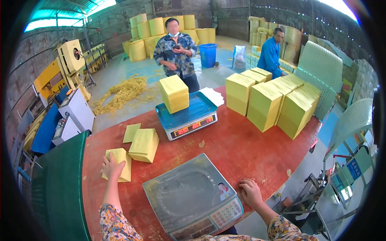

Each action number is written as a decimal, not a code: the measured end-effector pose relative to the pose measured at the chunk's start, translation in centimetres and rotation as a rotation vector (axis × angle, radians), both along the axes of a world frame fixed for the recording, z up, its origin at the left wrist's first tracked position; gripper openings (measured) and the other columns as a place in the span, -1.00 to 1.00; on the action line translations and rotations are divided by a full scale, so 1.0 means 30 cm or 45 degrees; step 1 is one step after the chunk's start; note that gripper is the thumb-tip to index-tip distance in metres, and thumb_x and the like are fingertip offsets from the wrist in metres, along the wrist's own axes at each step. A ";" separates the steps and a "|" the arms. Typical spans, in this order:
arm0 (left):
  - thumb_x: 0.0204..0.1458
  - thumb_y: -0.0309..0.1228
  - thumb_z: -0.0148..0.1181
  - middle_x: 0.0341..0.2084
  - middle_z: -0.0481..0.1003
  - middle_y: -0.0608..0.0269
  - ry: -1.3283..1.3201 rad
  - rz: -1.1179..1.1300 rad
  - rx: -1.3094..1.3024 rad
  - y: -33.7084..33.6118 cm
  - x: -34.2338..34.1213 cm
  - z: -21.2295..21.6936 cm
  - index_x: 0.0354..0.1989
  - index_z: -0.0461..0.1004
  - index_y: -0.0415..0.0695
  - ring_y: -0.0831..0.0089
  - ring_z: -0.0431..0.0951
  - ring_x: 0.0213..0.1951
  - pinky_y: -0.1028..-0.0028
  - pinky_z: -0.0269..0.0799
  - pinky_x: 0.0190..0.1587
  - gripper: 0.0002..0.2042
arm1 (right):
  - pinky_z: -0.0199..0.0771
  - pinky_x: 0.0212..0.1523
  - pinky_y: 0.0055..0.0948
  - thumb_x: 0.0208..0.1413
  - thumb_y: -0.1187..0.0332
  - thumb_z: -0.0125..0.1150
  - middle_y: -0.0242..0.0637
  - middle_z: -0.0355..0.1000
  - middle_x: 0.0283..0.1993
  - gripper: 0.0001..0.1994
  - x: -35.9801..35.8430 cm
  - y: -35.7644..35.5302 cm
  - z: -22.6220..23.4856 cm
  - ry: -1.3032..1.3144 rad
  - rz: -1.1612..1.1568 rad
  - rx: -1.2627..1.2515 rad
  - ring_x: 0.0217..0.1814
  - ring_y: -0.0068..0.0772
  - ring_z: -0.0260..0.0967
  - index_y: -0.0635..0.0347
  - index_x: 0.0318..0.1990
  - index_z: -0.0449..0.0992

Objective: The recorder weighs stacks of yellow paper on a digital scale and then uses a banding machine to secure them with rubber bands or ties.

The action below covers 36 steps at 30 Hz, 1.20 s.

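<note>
My left hand (113, 168) is over a small stack of yellow paper (125, 157) at the table's left, its fingers and thumb closed about the stack's near left part. Just beyond stand a taller yellow paper stack (144, 143) and a thin flat one (132, 133). My right hand (251, 192) lies on the red table (241, 154) with nothing in it, beside the right edge of a grey scale (183, 193) whose pan is bare. Farther off, a second scale with a blue pan (192, 103) and lit red digits carries a tall yellow paper stack (174, 96).
Several tall yellow paper stacks (263, 103) fill the table's far right. White sheets (213, 96) lie behind the blue-pan scale. A person in camouflage (175, 54) stands across the table; another in blue (270, 58) is farther right. A metal chair (321, 72) stands at right, yellow shreds (122, 94) on the floor.
</note>
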State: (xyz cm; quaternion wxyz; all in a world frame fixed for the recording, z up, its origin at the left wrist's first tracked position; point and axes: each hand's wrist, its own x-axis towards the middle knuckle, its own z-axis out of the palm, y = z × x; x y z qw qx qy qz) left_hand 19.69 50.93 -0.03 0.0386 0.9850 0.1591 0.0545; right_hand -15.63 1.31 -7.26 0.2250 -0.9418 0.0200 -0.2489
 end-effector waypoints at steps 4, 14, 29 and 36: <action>-0.20 0.14 0.25 0.44 -0.04 0.05 0.003 -0.025 -0.022 -0.014 -0.011 0.016 0.45 0.01 0.14 -0.02 0.16 0.34 -0.18 0.04 0.29 -0.04 | 0.40 0.15 -0.12 -0.08 0.54 0.19 -0.12 0.47 -0.02 -0.80 0.000 -0.007 -0.012 0.002 -0.006 0.007 0.16 -0.04 0.37 0.25 -0.22 0.53; -0.21 0.16 0.26 0.44 -0.03 0.02 -0.022 -0.024 -0.033 -0.002 -0.016 0.009 0.45 0.02 0.15 -0.02 0.18 0.32 -0.21 0.03 0.27 -0.03 | 0.43 0.10 -0.14 -0.11 0.56 0.21 -0.12 0.49 -0.04 -0.80 0.005 -0.001 0.000 -0.040 0.011 0.006 0.11 -0.03 0.41 0.23 -0.24 0.52; -0.20 0.15 0.25 0.44 -0.03 0.01 -0.032 -0.022 -0.022 -0.008 -0.007 0.002 0.46 0.01 0.15 -0.04 0.17 0.33 -0.20 0.02 0.28 -0.03 | 0.40 0.14 -0.13 -0.10 0.55 0.20 -0.11 0.47 -0.02 -0.78 0.006 -0.004 0.004 -0.031 0.029 0.050 0.15 -0.01 0.37 0.25 -0.22 0.52; -0.20 0.17 0.26 0.44 -0.04 0.02 0.001 -0.015 0.004 -0.025 -0.020 0.021 0.46 0.01 0.14 -0.05 0.17 0.33 -0.20 0.05 0.27 -0.01 | 0.40 0.12 -0.13 -0.11 0.56 0.21 -0.12 0.49 -0.03 -0.79 0.004 0.001 0.014 -0.055 0.035 0.055 0.12 -0.02 0.40 0.25 -0.24 0.52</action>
